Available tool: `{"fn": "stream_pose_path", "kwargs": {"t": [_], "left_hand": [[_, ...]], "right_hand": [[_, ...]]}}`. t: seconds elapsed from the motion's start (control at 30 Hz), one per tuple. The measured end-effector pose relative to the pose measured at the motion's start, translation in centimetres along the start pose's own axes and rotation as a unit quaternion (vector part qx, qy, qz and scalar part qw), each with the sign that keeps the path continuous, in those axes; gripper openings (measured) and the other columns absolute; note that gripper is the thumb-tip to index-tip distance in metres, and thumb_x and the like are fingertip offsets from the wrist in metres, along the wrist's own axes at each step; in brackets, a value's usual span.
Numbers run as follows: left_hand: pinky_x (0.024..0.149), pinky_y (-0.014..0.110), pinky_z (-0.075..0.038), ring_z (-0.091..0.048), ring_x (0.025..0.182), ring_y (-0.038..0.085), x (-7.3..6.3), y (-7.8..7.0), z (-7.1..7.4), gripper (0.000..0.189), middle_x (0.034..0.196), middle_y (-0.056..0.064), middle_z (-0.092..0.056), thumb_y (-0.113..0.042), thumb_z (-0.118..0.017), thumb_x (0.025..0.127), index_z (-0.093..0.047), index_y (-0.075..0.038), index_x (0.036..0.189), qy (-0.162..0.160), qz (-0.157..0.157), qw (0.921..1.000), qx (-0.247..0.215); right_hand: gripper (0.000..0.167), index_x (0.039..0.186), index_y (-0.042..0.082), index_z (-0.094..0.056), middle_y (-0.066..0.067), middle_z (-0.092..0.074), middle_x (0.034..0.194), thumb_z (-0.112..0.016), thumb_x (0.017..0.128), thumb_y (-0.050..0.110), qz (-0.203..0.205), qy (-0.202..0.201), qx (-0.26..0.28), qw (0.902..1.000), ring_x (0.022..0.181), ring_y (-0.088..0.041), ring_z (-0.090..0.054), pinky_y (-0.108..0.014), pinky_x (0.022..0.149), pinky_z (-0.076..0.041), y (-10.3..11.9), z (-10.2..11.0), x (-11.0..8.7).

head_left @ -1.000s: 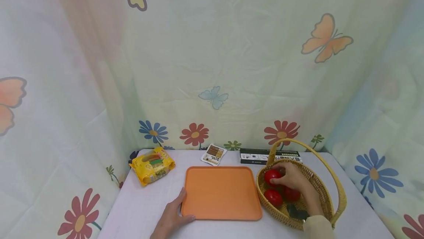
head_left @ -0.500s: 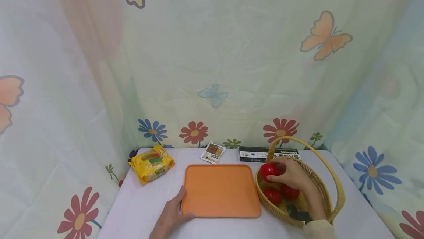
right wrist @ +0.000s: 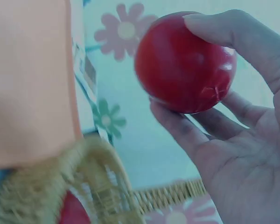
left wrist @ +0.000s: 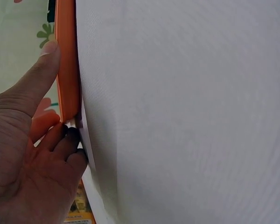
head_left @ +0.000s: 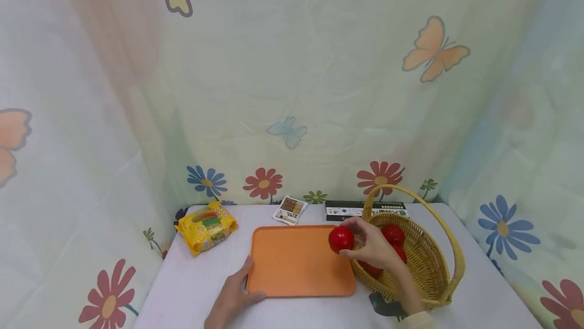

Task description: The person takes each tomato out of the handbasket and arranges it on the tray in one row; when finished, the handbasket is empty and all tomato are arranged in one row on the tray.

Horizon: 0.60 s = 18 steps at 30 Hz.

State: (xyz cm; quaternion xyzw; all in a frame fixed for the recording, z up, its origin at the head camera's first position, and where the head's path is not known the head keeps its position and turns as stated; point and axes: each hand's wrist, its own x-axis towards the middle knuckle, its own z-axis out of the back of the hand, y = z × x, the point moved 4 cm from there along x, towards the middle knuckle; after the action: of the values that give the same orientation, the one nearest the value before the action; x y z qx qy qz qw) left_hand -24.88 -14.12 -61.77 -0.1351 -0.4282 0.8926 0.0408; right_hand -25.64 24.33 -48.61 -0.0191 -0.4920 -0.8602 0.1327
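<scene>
My right hand point(head_left: 371, 248) pinches a glossy, round red fruit point(head_left: 341, 239) between thumb and fingertips. In the head view the fruit overlaps the right edge of an orange tray point(head_left: 296, 263); the right wrist view shows the same red fruit point(right wrist: 184, 63) large, with a small star-shaped mark. Beneath and beside this hand stands a woven basket point(head_left: 422, 253) with a tall handle, where several more red fruits point(head_left: 393, 235) lie, partly hidden by the hand. At the tray's near left corner rests my left hand point(head_left: 234, 293), its thumb point(left wrist: 42, 70) along the front side and its fingers by the left side.
A yellow printed packet point(head_left: 207, 227) lies at the back left of the white table point(head_left: 182, 293). Behind the tray are a small white and brown sachet point(head_left: 290, 210) and a long black and white box point(head_left: 365, 209). A flower-patterned curtain point(head_left: 292, 90) encloses the table.
My right hand has lifted one red fruit out of the basket and carried it left to the tray's right edge. The left hand has kept its place at the tray.
</scene>
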Motion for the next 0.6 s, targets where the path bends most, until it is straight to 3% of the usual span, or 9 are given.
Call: {"fn": "stream_pose_path", "kwargs": {"t": [0.27, 0.6], "left_hand": [[0.125, 0.069, -0.035, -0.038, 0.154, 0.050, -0.2, 0.2, -0.5, 0.114, 0.169, 0.023, -0.039, -0.040, -0.098, 0.078, -0.036, -0.003, 0.167, 0.001, 0.009, 1.0000, 0.003], [0.126, 0.068, -0.034, -0.037, 0.155, 0.049, 0.2, 0.2, -0.5, 0.115, 0.170, 0.022, -0.039, -0.037, -0.098, 0.077, -0.036, -0.003, 0.167, -0.006, 0.010, 0.9999, -0.007]], "right_hand": [[0.079, 0.146, -0.001, -0.057, -0.024, -0.062, 0.143, -0.096, 0.078, 0.008, 0.012, 0.031, 0.076, 0.9966, 0.130, -0.045, -0.063, -0.043, 0.102, -0.064, 1.1, -3.5, 0.3], [0.071, 0.139, 0.002, -0.059, -0.020, -0.064, 0.139, -0.095, 0.077, 0.003, 0.029, 0.031, 0.112, 0.9928, 0.130, -0.041, -0.060, -0.038, 0.104, -0.063, 0.9, -6.4, 1.4]]}}
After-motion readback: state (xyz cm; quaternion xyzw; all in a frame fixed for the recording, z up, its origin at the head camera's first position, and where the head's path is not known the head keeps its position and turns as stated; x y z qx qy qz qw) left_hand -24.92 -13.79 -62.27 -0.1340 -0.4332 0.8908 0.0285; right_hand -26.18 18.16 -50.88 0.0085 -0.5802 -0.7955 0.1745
